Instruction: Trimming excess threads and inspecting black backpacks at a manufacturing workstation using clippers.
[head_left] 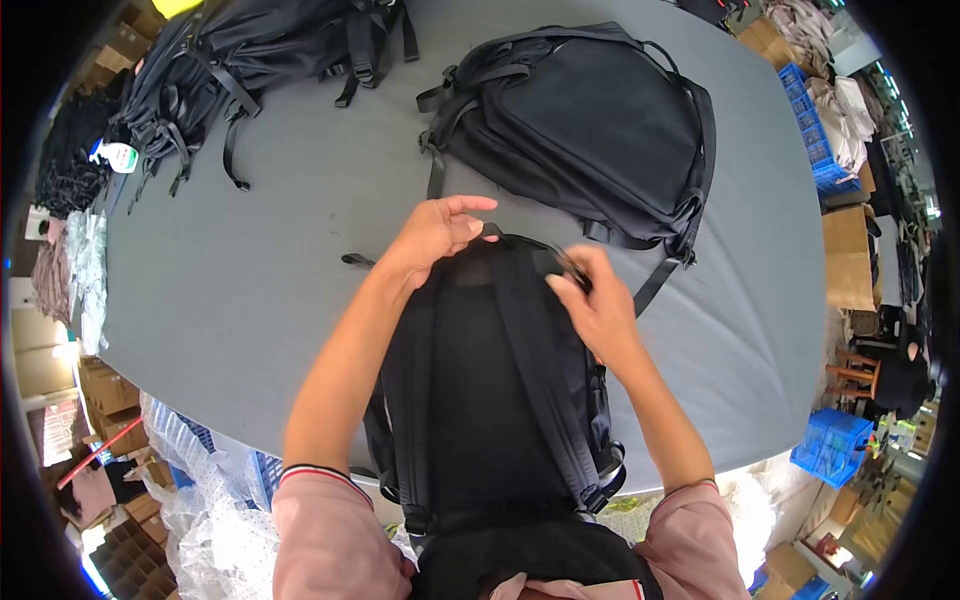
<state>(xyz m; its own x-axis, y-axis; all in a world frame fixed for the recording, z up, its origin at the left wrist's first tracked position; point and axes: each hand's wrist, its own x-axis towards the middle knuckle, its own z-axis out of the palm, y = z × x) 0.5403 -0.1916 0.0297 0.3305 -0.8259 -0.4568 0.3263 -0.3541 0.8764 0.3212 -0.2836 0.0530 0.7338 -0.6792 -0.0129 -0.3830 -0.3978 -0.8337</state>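
Observation:
A black backpack [480,390] lies at the table's near edge, its shoulder straps [535,350] facing up and its top end pointing away from me. At that top end, my left hand [437,238] pinches a black webbing loop [492,230] between thumb and fingers, the index finger stretched out. My right hand [600,295] hovers at the upper right side of the backpack, fingers closed around a slim dark tool [572,268]. Motion smears that tool, so its exact kind is unclear.
Another black backpack [600,120] lies just beyond on the grey table [290,250]. More black bags [270,60] are heaped at the far left, near a white spray bottle [116,156]. Blue crates [832,445] and cardboard boxes [850,258] stand off the right side.

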